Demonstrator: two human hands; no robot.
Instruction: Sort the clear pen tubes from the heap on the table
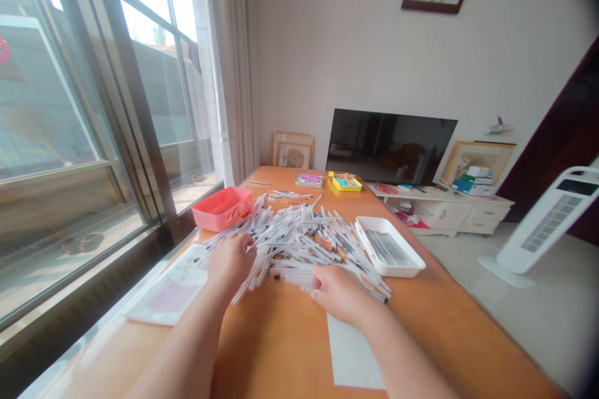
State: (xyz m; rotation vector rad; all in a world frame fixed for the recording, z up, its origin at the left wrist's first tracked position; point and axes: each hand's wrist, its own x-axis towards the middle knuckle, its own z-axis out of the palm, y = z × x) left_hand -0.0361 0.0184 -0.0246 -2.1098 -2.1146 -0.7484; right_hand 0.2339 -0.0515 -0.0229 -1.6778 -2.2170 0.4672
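Note:
A big loose heap of white pens [299,230], many with black ends, spreads across the middle of the wooden table. At the heap's near left edge is my left hand [231,265], its fingers curled together; what is between the fingertips is too small to make out. My right hand [341,293] is closed at the near right side, around the ends of several pens [294,275] lying sideways; its fingertips are partly hidden. To the right of the heap, a white tray [414,269] holds a row of dark grey, slim pen-like sticks [386,247].
A red plastic basket [215,218] stands left of the heap. Printed paper [163,299] lies under my left forearm, and a white sheet [353,355] by my right wrist. A yellow box [346,183] and a colourful booklet [309,181] rest at the table's far end.

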